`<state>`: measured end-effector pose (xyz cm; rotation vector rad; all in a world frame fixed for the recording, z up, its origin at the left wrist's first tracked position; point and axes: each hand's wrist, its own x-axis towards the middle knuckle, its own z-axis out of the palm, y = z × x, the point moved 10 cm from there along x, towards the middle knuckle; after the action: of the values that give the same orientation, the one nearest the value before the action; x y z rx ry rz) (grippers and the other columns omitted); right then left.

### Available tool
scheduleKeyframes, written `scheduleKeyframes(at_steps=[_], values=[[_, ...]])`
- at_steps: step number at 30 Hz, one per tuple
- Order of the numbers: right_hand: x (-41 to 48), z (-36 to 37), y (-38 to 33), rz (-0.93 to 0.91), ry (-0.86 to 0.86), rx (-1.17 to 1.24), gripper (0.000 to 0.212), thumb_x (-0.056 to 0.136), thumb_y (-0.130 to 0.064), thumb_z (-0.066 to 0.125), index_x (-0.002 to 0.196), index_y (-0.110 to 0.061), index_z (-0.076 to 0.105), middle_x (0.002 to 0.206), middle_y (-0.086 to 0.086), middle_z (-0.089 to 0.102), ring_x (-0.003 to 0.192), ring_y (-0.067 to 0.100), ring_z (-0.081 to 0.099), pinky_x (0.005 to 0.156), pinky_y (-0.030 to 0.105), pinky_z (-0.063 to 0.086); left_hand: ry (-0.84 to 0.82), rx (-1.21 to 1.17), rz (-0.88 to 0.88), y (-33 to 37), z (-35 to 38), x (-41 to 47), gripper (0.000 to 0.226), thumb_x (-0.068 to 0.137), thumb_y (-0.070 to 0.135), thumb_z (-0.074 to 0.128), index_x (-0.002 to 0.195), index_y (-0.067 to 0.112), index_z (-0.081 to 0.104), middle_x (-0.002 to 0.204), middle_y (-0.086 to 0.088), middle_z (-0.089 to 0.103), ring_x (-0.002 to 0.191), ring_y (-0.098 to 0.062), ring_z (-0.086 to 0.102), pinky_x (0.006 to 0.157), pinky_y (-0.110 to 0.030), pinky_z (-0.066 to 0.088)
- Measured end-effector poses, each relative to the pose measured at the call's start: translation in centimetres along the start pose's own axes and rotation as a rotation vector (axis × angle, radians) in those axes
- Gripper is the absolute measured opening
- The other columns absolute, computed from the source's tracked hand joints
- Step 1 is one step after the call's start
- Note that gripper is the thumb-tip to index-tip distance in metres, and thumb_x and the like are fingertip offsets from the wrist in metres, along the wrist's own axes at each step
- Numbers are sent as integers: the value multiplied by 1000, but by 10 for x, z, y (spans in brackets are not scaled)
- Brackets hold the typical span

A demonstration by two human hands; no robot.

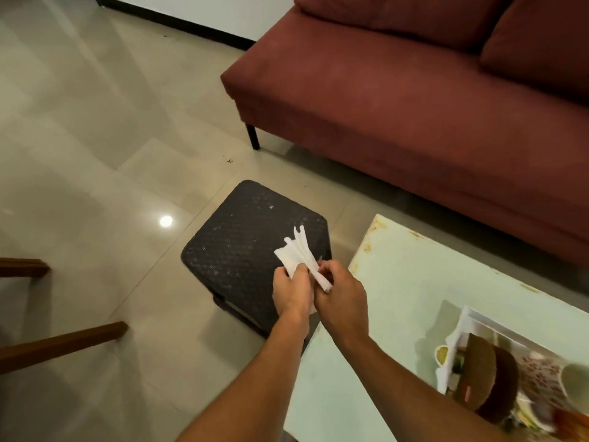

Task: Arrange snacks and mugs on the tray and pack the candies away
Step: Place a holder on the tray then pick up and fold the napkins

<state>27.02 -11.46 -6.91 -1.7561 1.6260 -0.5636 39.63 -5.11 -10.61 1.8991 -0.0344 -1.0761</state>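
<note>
White paper napkin (296, 255): thin, creased, folded into several layers that fan apart at the top. It is held in the air over a dark woven stool (245, 240); whether it touches the stool can't be told.

The white rectangular tray (462, 317) sits on the pale green tabletop (401, 282) at lower right, blurred and partly cut by the frame edge. A brown rounded bowl (484, 378) is on it. A patterned mug (541, 374) lies tilted just beside the bowl, with a pale cup (577, 381) at the far right. There is a small yellowish item (442, 354) at the tray's left rim, too blurred to identify. The other tray contents are also too blurred to name.

Left hand (291, 293): back toward the camera, fingers curled, thumb and fingers pinching the napkin's lower left part. Right hand (342, 301): just beside the left, knuckles up, fingers curled, pinching the narrow folded strip at the napkin's lower right end. Both grips are narrow and closed on the napkin. Both forearms are bare and reach forward from the bottom of the frame. The left one passes over the floor (95, 154) and the stool's near edge. The right one crosses the tabletop's near left side.

Behind the stool and tabletop is a dark red sofa (414, 106) on a black leg. Wooden chair legs (63, 342) show at the left edge.
</note>
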Motion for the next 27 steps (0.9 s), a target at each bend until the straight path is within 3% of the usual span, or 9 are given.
scheduleKeyframes(at_steps=[3, 7, 10, 12, 16, 18, 21, 27], values=[[-4, -43, 16, -28, 84, 15, 35, 87, -39, 74, 119, -34, 61, 113, -13, 72, 82, 4, 65, 77, 14, 48, -92, -61, -8, 10, 47, -26, 29, 84, 41, 53, 109, 27, 58, 103, -1, 71, 92, -21, 68, 85, -45, 58], [-16, -97, 44, -28, 148, -34, 47, 88, -28, 75, 131, -28, 57, 129, -9, 65, 104, 12, 68, 89, 21, 52, -266, -89, 9, 13, 113, -63, 42, 91, 57, 58, 122, 28, 56, 109, 1, 70, 96, -21, 70, 80, -38, 60], [-34, -135, 74, 13, 184, -39, 52, 91, -26, 72, 139, -29, 53, 141, -11, 58, 120, 14, 62, 97, 29, 53, -293, 159, 114, 5, 152, -93, 34, 93, 39, 63, 124, 25, 57, 114, -1, 69, 100, -24, 68, 90, -44, 58], [-52, -160, 97, 39, 204, -35, 61, 87, -27, 74, 143, -26, 50, 148, -10, 51, 129, 14, 55, 101, 32, 52, -337, 263, 151, -3, 181, -115, 25, 91, 27, 60, 115, 20, 61, 107, -3, 71, 97, -27, 68, 89, -43, 58], [-90, -197, 138, 78, 268, -179, 89, 67, -34, 85, 144, -14, 46, 149, 3, 47, 133, 22, 47, 106, 37, 46, -452, 482, 207, -27, 233, -165, 26, 91, 26, 58, 112, 12, 64, 109, -7, 71, 98, -29, 67, 86, -39, 56], [-104, -218, 158, 134, 377, -189, 83, 63, -34, 86, 135, -13, 50, 138, 7, 53, 123, 25, 52, 101, 39, 48, -487, 573, 222, -44, 252, -187, 28, 91, 27, 58, 112, 10, 65, 110, -9, 71, 98, -30, 67, 85, -37, 56], [-122, -240, 184, 238, 521, -163, 56, 67, -25, 82, 116, -15, 57, 117, 6, 60, 105, 26, 59, 86, 38, 54, -527, 693, 274, -62, 272, -211, 26, 90, 28, 59, 108, 11, 68, 106, -7, 72, 95, -29, 68, 79, -34, 55], [-149, -236, 218, 361, 564, -16, 22, 82, -13, 73, 98, -21, 60, 91, -5, 64, 81, 20, 62, 61, 30, 49, -544, 849, 396, -71, 295, -224, 24, 85, 28, 63, 96, 7, 69, 96, -10, 73, 86, -30, 67, 66, -30, 48]])
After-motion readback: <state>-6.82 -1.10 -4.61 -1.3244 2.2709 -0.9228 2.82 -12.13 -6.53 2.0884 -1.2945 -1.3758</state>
